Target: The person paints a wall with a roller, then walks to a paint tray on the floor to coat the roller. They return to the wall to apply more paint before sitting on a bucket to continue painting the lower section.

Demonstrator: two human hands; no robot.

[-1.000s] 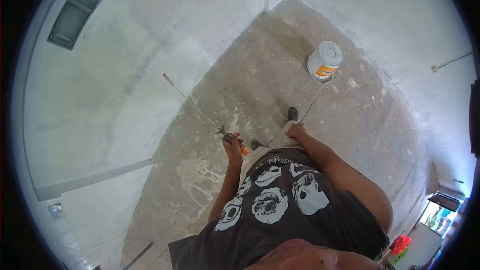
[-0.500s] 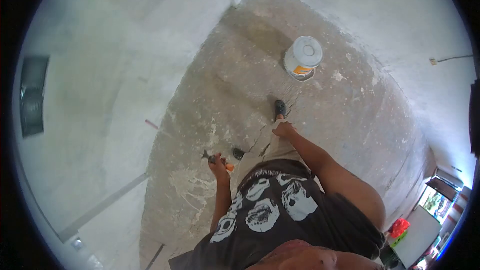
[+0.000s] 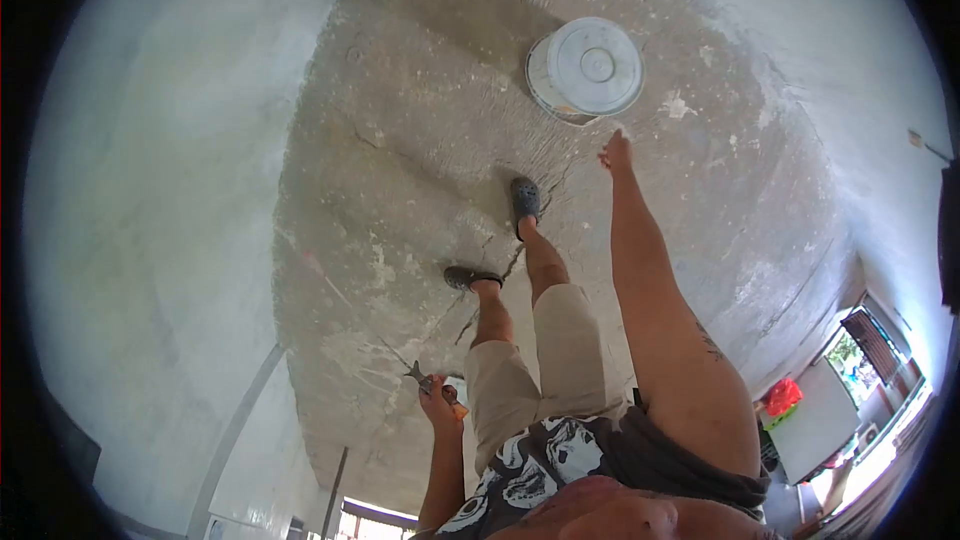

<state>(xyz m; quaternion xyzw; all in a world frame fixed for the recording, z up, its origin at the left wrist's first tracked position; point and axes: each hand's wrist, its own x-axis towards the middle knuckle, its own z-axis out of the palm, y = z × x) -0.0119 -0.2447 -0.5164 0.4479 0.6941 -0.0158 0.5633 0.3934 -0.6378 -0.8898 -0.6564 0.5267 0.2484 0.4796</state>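
The right hand [image 3: 617, 152] is stretched out at arm's length with its fingers spread and holding nothing. The white lidded bucket [image 3: 585, 68] stands on the concrete floor [image 3: 400, 140] just beyond the fingertips, near but not touching. With the lid pressed on, the bucket is probably stiff plastic. If it is full it would be heavy and awkward for one hand. The smooth wall would slip under a bare palm, so the rim under the lid, or a bail if it has one, looks like the surest hold.

The left hand [image 3: 437, 405] hangs low beside the thigh, clenched around the orange-handled tool [image 3: 432, 385]. A thin rod runs from the tool away from the hand and across the floor. It looks light, rigid and easy to carry in one fist.

No bail or label shows from above, and the lid hides whatever the bucket contains. Its near side carries an orange patch that is cut off. The rod fades into the pale plaster splashes, so its far end is hard to place, and the metal head by the fist is too small to identify.
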